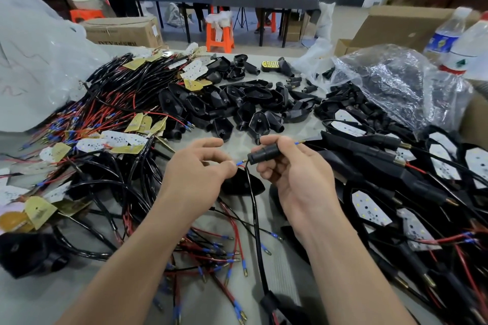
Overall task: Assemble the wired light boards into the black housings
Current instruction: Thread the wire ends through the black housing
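Observation:
My right hand (293, 166) grips a short black tube-shaped connector (264, 153), with a blue-tipped wire end (299, 143) poking out at its right. My left hand (203, 166) pinches a red wire with a blue terminal (239, 163) right at the connector's left opening. A black cable (254, 208) hangs down from there to the table. Under my hands lies a black housing (245, 185). Empty black housings (237, 103) are heaped at the centre back. Wired light boards (118, 137) lie in a tangle on the left. Assembled units (369, 208) are stacked on the right.
Loose red and black wires with blue terminals (211, 253) lie on the grey table near me. A clear bag of black parts (396, 79) and water bottles (449, 37) stand at the right. A large white bag (34, 60) sits left. People work at far tables.

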A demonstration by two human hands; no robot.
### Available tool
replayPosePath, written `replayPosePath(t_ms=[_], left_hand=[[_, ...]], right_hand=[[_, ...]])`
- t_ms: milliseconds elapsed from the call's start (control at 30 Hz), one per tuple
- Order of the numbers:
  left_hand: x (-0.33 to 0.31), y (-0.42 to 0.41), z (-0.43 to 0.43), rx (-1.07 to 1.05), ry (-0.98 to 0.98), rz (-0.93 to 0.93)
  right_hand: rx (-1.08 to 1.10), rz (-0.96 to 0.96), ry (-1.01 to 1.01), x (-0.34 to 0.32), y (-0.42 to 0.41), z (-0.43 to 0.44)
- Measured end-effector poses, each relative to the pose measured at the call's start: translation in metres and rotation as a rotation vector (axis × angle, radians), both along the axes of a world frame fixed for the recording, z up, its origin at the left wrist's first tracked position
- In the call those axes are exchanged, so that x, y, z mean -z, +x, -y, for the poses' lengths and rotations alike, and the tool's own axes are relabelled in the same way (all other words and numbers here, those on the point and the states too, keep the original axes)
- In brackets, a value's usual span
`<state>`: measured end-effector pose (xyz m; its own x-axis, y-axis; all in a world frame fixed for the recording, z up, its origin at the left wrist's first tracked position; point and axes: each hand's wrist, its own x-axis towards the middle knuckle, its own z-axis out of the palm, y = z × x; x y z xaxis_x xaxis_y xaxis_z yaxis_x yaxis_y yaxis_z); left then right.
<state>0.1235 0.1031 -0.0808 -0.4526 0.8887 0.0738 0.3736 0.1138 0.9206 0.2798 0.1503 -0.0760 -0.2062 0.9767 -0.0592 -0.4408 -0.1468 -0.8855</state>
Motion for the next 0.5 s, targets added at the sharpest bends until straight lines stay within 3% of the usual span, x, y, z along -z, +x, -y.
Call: replayPosePath(t_ms=[200,333,433,500], left_hand=[[-0.0044,0.0047,0.0053,-0.055,0.053,-0.194],[-0.0005,0.0052,0.0043,0.011,0.094,-0.122],[-0.0015,0.0041,0.0047,0.002,0.135,-0.084],[-0.0041,-0.0001,0.0031,0.009,0.169,0.035]], right_hand=[[-0.060,0.092,0.057,-0.0013,-0.0015,0.0016],[-0.078,0.169,0.108,-0.0018,-0.0014,0.0013],[-0.061,0.132,0.075,-0.0023,0.0003,0.0013],[-0.038,0.090,0.043,-0.0026,0.0021,0.0007]])
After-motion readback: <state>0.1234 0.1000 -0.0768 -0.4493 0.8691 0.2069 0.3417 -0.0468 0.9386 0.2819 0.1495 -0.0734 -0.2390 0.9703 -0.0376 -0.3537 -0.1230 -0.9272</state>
